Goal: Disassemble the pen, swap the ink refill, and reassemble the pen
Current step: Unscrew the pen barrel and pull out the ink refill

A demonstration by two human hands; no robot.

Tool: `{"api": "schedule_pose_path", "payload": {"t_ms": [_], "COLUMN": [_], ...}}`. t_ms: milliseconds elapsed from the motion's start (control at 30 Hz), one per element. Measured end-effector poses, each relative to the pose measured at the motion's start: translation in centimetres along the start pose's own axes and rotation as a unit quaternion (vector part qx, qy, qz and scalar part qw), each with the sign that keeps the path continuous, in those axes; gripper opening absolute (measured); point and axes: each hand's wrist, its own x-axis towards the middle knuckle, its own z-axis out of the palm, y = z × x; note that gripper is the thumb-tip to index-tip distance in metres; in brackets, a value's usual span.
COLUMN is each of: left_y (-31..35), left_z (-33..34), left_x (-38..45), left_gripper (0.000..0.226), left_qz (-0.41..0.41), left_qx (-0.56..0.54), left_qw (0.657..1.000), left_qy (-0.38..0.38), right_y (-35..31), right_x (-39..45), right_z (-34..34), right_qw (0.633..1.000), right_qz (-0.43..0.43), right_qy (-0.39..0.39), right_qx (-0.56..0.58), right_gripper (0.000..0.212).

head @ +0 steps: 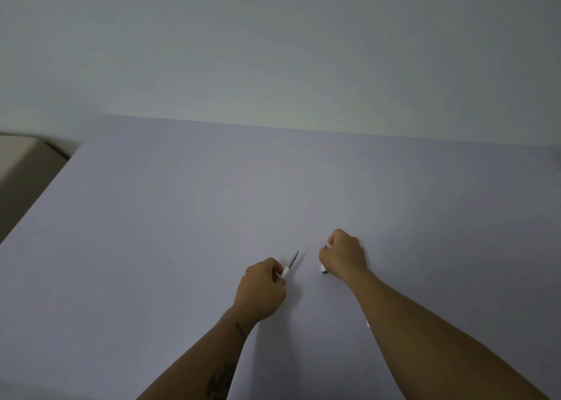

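Observation:
My left hand [261, 290] is closed around a white pen [290, 264] whose grey tapered tip points up and to the right, away from me. My right hand [342, 253] rests fisted on the table a short way to the right. A small white piece with a dark end [324, 269], likely the pen cap, sticks out below its fingers. What else the right fist holds is hidden. A thin white sliver [368, 323] shows beside my right forearm.
The pale lavender table [182, 217] fills most of the view, with its far edge against a plain white wall. A beige object [21, 162] sits off the table's left edge.

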Motion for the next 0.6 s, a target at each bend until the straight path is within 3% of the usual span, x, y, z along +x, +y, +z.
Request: {"api": "schedule_pose_path", "payload": {"t_ms": [200,400,600], "left_y": [0.8,2.9,5.4], "left_z": [0.5,2.0,3.9], "left_x": [-0.6,-2.0,-3.8], "left_gripper": [0.015,0.021,0.02], "left_qz": [-0.005,0.02,0.071], "left_qx": [-0.022,-0.034,-0.042], "left_qw": [1.0,0.999,0.994], "left_qy": [0.001,0.032,0.068], "right_y": [0.8,1.1,2.0], "right_x": [-0.9,-4.4,-7.0], "right_z": [-1.6,-3.1,-4.2], "right_qw": [0.994,0.941,0.904], "right_qz": [0.006,0.082,0.104], "right_qy": [-0.014,-0.149,-0.143], "right_qx": [0.104,0.292,0.389], "right_gripper": [0.006,0.01,0.016]}}
